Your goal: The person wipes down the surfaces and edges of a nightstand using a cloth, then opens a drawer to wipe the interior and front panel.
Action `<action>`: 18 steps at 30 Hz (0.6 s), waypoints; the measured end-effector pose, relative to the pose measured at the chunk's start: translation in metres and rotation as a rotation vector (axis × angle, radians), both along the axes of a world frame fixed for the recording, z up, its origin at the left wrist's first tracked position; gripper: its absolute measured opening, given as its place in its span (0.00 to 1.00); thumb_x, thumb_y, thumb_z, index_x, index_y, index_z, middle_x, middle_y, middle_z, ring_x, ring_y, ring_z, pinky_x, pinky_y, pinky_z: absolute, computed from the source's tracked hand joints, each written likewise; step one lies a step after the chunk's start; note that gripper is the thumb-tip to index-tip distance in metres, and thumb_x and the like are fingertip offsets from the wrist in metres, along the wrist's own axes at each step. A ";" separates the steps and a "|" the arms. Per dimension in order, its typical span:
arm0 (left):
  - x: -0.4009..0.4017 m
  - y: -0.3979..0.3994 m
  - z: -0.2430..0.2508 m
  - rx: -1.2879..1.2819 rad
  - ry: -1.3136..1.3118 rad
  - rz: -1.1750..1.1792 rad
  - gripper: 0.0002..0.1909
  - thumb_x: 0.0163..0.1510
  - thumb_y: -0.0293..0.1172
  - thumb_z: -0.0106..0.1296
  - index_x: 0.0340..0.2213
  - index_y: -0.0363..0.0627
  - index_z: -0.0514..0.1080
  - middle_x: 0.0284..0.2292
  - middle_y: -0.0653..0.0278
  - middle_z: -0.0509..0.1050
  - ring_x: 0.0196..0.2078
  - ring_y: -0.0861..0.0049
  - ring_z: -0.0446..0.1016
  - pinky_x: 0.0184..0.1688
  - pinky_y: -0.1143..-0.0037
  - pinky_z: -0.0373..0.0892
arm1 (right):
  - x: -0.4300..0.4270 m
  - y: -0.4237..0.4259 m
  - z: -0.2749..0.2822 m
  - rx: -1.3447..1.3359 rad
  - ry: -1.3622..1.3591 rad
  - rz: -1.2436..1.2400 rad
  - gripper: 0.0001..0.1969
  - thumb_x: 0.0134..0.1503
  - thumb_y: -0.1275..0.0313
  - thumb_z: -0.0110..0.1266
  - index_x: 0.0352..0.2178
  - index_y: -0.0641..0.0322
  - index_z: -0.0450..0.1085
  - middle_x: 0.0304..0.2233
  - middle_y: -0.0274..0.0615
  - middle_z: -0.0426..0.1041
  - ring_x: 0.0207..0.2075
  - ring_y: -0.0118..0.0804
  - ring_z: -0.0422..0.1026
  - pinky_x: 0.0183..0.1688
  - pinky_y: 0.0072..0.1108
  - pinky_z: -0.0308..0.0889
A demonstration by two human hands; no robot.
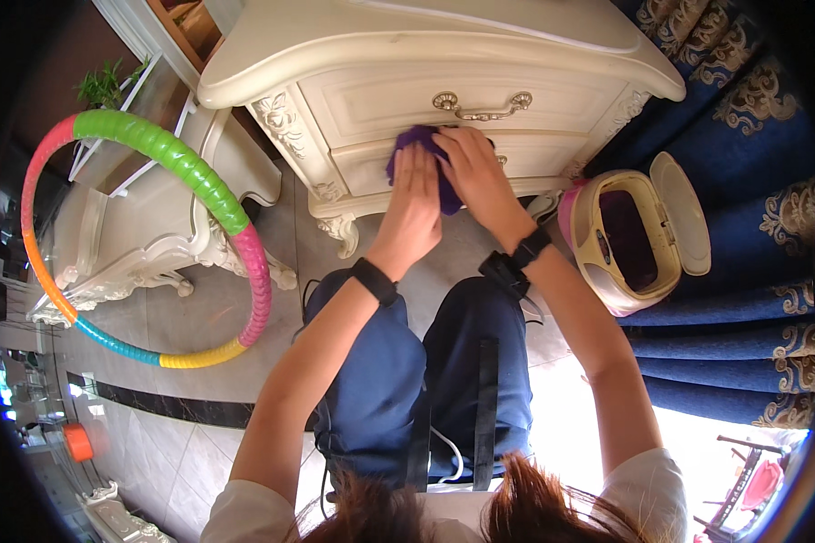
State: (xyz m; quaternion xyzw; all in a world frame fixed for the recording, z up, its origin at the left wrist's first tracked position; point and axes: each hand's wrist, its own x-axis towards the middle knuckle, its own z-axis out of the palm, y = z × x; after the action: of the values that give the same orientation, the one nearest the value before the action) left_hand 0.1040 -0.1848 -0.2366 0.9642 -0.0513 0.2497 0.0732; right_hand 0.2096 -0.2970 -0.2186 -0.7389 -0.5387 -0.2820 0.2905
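Note:
Both hands are on a purple cloth (449, 193) in front of the lower drawer (360, 166) of a cream carved cabinet (353, 81). My left hand (413, 197) lies over the cloth's left part with its fingers pointing up. Touching the upper right part of the cloth is my right hand (472, 163), fingers bent. The fingertips partly hide how the cloth is held. Above the hands is the upper drawer with an ornate metal handle (482, 108). The lower drawer's handle (501, 161) is mostly hidden behind my right hand.
A multicoloured hoop (261, 285) stands at the left before a carved cream piece of furniture (142, 224). At the right, a bin (581, 237) with a raised lid (679, 210) stands beside blue patterned curtains (740, 224). My knees are just below the cabinet.

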 end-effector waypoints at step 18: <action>0.124 -0.111 0.003 0.236 -0.024 -0.276 0.41 0.35 0.25 0.57 0.53 0.21 0.58 0.57 0.38 0.57 0.63 0.47 0.51 0.67 0.60 0.44 | 0.084 -0.115 0.011 -0.157 0.076 -0.679 0.09 0.47 0.81 0.53 0.32 0.73 0.68 0.36 0.56 0.67 0.41 0.57 0.68 0.43 0.36 0.68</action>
State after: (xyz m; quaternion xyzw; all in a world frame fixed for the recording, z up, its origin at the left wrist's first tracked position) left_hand 0.2276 -0.2954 -0.2334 0.9468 -0.2128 0.2411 -0.0077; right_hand 0.2941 -0.4124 -0.2073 -0.9060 -0.2710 -0.2924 0.1424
